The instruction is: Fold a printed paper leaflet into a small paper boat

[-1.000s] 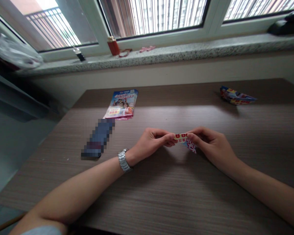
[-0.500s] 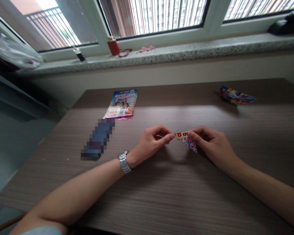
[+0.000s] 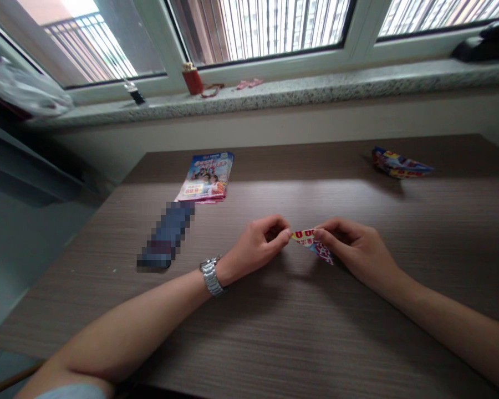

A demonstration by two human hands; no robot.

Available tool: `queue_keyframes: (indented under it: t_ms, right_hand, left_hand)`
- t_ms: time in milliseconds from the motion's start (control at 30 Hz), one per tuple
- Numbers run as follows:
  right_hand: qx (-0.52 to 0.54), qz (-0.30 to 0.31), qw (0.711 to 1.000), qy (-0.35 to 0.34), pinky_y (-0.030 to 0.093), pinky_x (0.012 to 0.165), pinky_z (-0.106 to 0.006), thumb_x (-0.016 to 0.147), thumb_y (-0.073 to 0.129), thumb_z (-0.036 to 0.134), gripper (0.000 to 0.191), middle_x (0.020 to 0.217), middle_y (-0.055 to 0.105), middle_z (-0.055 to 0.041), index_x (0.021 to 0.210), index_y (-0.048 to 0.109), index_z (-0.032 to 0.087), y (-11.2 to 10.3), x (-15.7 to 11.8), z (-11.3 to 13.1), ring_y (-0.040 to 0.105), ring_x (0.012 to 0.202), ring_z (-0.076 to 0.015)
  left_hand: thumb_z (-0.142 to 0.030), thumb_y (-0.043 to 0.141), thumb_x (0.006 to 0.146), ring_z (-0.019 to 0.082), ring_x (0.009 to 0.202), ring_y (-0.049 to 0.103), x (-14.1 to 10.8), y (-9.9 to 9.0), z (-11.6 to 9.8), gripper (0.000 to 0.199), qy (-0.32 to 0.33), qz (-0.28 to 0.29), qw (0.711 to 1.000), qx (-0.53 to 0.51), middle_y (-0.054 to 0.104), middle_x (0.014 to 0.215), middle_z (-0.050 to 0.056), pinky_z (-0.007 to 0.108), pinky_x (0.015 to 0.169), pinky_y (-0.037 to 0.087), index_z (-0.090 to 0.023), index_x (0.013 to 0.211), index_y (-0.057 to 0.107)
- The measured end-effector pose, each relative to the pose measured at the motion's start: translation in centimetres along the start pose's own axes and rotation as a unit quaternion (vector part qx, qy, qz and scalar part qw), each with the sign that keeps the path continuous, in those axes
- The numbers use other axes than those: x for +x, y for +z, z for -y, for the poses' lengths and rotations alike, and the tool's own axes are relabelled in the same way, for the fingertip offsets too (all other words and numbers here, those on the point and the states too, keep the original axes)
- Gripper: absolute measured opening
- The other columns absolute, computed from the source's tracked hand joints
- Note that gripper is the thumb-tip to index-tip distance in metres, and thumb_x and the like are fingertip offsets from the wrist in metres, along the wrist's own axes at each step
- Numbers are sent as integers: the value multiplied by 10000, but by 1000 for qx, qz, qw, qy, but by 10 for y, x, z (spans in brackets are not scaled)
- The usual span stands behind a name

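Note:
A small folded piece of printed paper (image 3: 311, 241), triangular with yellow, red and blue print, is held above the table between my two hands. My left hand (image 3: 264, 241), with a metal watch (image 3: 212, 276) on its wrist, pinches the paper's left corner between thumb and fingertips. On the other side, my right hand (image 3: 355, 246) grips the paper's upper right part with the thumb in front and the fingers behind. One point of the paper hangs down beside the right thumb.
A stack of printed flyers (image 3: 208, 177) lies at the back left of the wooden table (image 3: 249, 343), with a pixelated dark object (image 3: 166, 235) near it. A folded paper shape (image 3: 400, 164) stands at the back right. The windowsill (image 3: 316, 91) holds a red item (image 3: 192, 80).
Both hands and the paper have moved slightly left and down. The paper is tilted a little differently, and both hands still pinch it.

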State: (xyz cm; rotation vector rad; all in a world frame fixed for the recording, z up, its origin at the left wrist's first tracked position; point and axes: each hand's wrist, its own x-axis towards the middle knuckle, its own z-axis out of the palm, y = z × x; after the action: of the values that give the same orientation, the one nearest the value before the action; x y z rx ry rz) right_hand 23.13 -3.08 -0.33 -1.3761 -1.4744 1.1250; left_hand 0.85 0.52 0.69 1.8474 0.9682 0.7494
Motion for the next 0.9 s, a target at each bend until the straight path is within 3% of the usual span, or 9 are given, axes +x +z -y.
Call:
queue_keyframes:
  t_ms: [200, 667, 900]
  right_hand:
    - [-19, 25, 999, -10, 520, 605, -297, 861, 682, 504, 266, 776, 747, -23, 850, 731, 243, -1, -1, -1, 669, 676, -193]
    - [-2, 60, 998, -4, 496, 565, -270, 824, 700, 537, 337, 696, 731, -26, 766, 729, 207, -3, 4, 4, 636, 613, -169]
    - [-10, 71, 997, 16, 565, 684, -309, 825, 689, 561, 361, 846, 797, -45, 860, 804, 221, -7, 8, 0, 720, 748, -223]
  left_hand:
    - [-377, 592, 963, 120, 771, 638, -3, 2, 0, 274, -11, 66, 995, -74, 704, 896, 59, 215, 715, 510, -127, 1018, 689]
    - [-350, 650, 932, 84, 698, 612, 0, -1, 2, 247, -25, 94, 985, -145, 677, 785, 32, 181, 666, 489, -108, 884, 662]
    - [-378, 631, 944, 94, 724, 605, 1, -2, 10, 265, -22, 95, 986, -135, 664, 813, 32, 194, 678, 488, -114, 935, 652]
